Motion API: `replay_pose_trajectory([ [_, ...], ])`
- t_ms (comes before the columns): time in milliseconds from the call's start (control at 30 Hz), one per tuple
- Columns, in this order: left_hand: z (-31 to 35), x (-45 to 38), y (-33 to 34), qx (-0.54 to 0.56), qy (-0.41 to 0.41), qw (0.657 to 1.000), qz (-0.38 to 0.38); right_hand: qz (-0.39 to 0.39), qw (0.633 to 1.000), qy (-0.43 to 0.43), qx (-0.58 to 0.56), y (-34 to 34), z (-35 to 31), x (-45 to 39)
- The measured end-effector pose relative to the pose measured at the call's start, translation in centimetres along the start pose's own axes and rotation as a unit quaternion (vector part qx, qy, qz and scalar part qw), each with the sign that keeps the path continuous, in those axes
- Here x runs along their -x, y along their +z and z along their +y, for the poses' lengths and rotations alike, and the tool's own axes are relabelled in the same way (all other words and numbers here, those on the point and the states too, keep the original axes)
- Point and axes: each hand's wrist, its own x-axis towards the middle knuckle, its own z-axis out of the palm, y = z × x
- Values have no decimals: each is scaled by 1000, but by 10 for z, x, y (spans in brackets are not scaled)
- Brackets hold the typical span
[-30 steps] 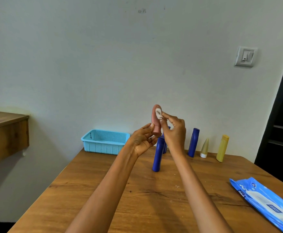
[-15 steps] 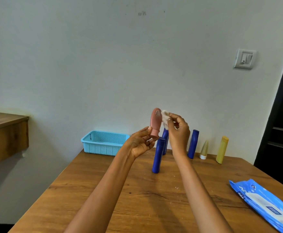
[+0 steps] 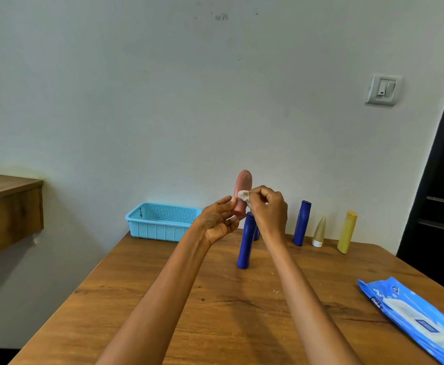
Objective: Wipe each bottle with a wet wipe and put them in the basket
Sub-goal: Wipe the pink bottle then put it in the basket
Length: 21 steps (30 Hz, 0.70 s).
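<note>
Since half a second earlier, the wet wipe [image 3: 243, 194] had slid from the top of the pink bottle [image 3: 243, 192] down to its middle, pinched against it by the closed fingers of the right hand [image 3: 268, 210]. Gripping the bottle's lower end, the left hand [image 3: 219, 219] held it upright above the wooden table [image 3: 163, 299]. Behind stood a light blue basket [image 3: 160, 222], left of three dark blue bottles [image 3: 246, 241], a beige tube [image 3: 319, 233] and a yellow bottle [image 3: 347, 231], and a blue wipes pack [image 3: 413, 314] lay at the right edge.

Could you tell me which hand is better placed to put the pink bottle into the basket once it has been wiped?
Left. The left hand already grips the pink bottle and is nearer the blue basket; the right hand holds the wipe.
</note>
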Motion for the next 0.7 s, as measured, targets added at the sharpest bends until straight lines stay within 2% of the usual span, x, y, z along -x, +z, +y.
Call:
replay_pose_trajectory([
  [133, -3, 0, 4, -29, -11, 999, -10, 93, 994, 27, -57, -5, 0, -9],
  [200, -5, 1, 7, -45, -18, 999, -19, 122, 992, 22, -35, -12, 3, -13],
  [300, -7, 3, 12, -72, -13, 997, -25, 87, 996, 5, 14, -14, 9, -12],
  [400, -7, 2, 12, -71, 4, 997, 0, 44, 996, -17, 71, -7, 8, -5],
  [600, -3, -3, 2, -64, 21, 997, 43, 19, 989, -83, 118, 2, -4, 6],
  [700, -7, -3, 3, -67, 15, 996, 51, -3, 989, -59, 134, 2, -3, 5],
])
